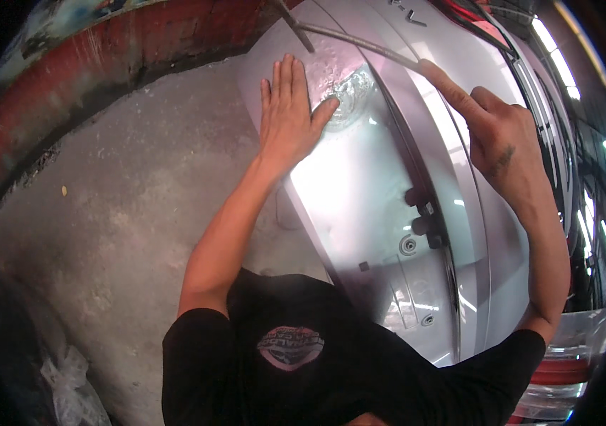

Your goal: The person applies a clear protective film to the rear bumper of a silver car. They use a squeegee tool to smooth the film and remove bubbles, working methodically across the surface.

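My left hand (289, 117) lies flat with its fingers stretched out at the edge of a silver car panel (324, 213). Its thumb reaches to a rough, shiny bare-metal patch (351, 103), where the surface looks uneven and dented. In my right hand (503, 135) is the handle of a thin-handled metal hammer (360, 44), with my index finger stretched along it. The hammer's narrow head is above the panel's far end, beyond my left fingertips; whether it touches the metal I cannot tell.
A dark seam (406, 135) with black fittings (423, 216) runs along the car body. To the left is a concrete floor (125, 163), bounded by a worn red wall (104, 53). A clear plastic bag (72, 387) sits at the lower left, and a red tail light (562, 370) shows lower right.
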A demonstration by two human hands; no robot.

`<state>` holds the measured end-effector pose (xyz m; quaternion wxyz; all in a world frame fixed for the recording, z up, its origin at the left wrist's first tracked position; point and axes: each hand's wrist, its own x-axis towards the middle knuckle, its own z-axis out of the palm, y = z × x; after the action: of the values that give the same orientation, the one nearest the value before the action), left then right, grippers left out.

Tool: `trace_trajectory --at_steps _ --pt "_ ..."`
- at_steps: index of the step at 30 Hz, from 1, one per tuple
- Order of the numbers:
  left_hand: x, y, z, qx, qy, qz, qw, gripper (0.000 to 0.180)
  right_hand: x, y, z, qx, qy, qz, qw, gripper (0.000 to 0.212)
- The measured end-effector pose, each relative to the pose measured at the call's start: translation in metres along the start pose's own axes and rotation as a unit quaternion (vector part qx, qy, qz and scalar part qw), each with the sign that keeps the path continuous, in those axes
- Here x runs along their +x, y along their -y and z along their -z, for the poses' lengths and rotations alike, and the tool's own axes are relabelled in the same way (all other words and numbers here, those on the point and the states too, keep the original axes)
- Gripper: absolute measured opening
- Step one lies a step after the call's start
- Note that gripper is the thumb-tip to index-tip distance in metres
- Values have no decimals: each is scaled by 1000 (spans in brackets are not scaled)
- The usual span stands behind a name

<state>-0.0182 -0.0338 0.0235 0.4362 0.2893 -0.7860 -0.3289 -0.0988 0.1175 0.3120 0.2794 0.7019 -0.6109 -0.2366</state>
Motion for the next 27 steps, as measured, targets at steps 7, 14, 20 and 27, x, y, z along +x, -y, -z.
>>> trace_trajectory --at_steps 7,14,20,27 --pt "1 1 0 10 -4 -4 1000 89 3 5 6 -13 24 -19 999 89" --pt "-15 -23 -6 58 -20 -46 997 84 -8 -10 15 68 15 -58 996 79" --pt "58 0 -13 -20 -40 -57 997 81 -22 -12 21 121 -41 -90 988 77" --pt "146 43 -8 -59 -17 79 995 86 -37 -7 32 66 17 -129 989 80"
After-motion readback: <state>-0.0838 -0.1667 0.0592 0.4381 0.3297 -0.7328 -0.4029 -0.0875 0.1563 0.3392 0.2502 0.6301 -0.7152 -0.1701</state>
